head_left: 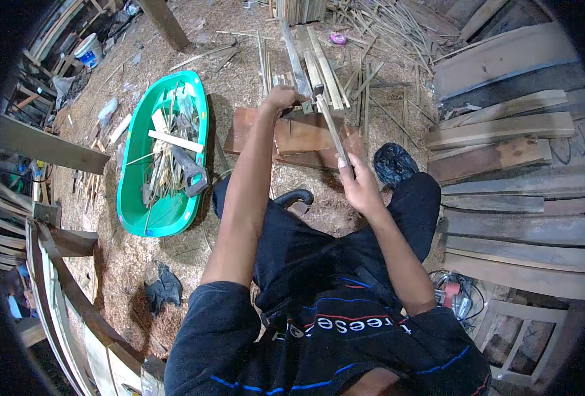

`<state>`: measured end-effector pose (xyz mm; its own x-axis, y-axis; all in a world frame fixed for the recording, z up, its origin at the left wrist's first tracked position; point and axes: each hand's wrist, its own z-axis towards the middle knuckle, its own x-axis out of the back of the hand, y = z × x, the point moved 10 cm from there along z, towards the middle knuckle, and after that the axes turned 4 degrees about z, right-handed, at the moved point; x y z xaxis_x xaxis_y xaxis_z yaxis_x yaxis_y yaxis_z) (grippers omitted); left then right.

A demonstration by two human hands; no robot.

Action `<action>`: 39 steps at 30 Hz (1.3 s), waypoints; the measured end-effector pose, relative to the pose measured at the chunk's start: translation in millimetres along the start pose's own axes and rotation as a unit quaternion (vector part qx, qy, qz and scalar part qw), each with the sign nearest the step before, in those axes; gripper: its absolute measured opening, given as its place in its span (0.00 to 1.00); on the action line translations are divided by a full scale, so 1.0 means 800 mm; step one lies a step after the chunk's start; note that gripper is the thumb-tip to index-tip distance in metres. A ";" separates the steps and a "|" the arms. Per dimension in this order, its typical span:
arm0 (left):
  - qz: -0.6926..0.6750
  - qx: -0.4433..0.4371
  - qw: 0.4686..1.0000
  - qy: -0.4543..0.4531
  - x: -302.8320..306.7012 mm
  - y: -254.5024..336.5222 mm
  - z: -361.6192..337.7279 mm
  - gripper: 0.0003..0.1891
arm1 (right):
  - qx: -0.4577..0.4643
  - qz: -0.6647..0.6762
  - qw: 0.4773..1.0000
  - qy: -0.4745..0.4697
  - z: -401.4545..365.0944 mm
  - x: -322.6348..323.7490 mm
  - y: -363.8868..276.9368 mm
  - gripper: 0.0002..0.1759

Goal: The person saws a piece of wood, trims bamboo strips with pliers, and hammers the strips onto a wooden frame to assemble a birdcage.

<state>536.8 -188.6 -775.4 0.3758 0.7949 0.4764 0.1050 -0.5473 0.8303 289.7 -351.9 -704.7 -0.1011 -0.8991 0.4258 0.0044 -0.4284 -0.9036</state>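
Observation:
My right hand [360, 189] is closed around the lower end of a hammer's wooden handle [333, 130]. The hammer head [318, 91] is up beside my left hand [281, 98]. My left fingers are curled at the near end of a long grey wooden strip [294, 58] and appear to grip it; their tips are partly hidden. Below both hands lies a reddish-brown wooden block [309, 135] on a wider board [242, 125]. More pale strips [323, 66] lie just beyond the hammer head.
A green tub [125, 191] at left holds wood offcuts and a handsaw [188, 170]. Planks [503, 130] line the right side. Wooden posts [164, 25] stand at left and back. Shavings cover the ground, with a black plastic bag [163, 288] and a pink object [338, 39].

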 end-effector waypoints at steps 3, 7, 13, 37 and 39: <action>0.002 0.005 1.000 -0.008 -0.003 -0.011 0.009 0.17 | -0.011 0.023 1.000 -0.014 -0.002 -0.006 0.004 0.21; 0.227 -0.119 0.966 -0.043 -0.017 -0.007 0.042 0.17 | -0.046 0.053 0.997 -0.019 -0.002 -0.013 0.020 0.20; 0.212 -0.080 0.973 -0.044 -0.018 -0.014 0.044 0.16 | -0.081 0.065 0.994 -0.038 0.000 -0.017 0.009 0.17; 0.079 -0.015 0.997 -0.008 -0.008 -0.014 0.027 0.20 | 0.047 0.027 0.998 -0.013 0.017 0.006 -0.053 0.17; 0.125 -0.010 0.992 -0.008 -0.009 -0.018 0.031 0.21 | 0.065 -0.017 0.998 -0.016 0.016 -0.001 -0.041 0.16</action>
<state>555.7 -192.7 -798.1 0.4018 0.6303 0.6643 -0.0111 -0.7221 0.6917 301.9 -338.5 -674.7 -0.0716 -0.8849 0.4602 0.1305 -0.4657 -0.8753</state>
